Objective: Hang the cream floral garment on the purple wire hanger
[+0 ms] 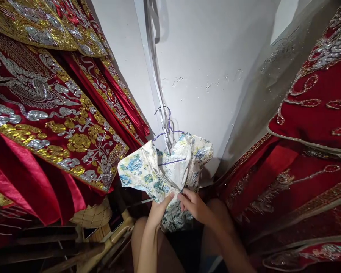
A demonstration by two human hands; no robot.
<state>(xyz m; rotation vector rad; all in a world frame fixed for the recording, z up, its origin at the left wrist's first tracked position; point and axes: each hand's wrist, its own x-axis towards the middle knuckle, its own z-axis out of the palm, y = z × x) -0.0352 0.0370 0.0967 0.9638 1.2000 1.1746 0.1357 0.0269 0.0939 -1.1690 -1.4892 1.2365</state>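
A cream dress (136, 167) with blue, green and yellow flowers hangs in front of me on a thin purple hanger (169, 131). Its V-shaped opening is spread apart, showing the pale lining inside. My left hand (161, 208) is closed on the fabric just below and left of the opening, thumb on top. At the bottom point of the opening, my right hand (193, 205) pinches what looks like the zip (181, 190); the fingertips mostly hide the pull. Grey-green ruffled fabric (174, 218) shows beneath my hands.
Red garments with gold and silver embroidery (74, 140) hang close on the left. More red embroidered garments (315, 125) hang on the right. A white strip (152, 57) runs down the pale wall (210, 49) to the hanger. A yellowish wooden frame (116, 235) stands low left.
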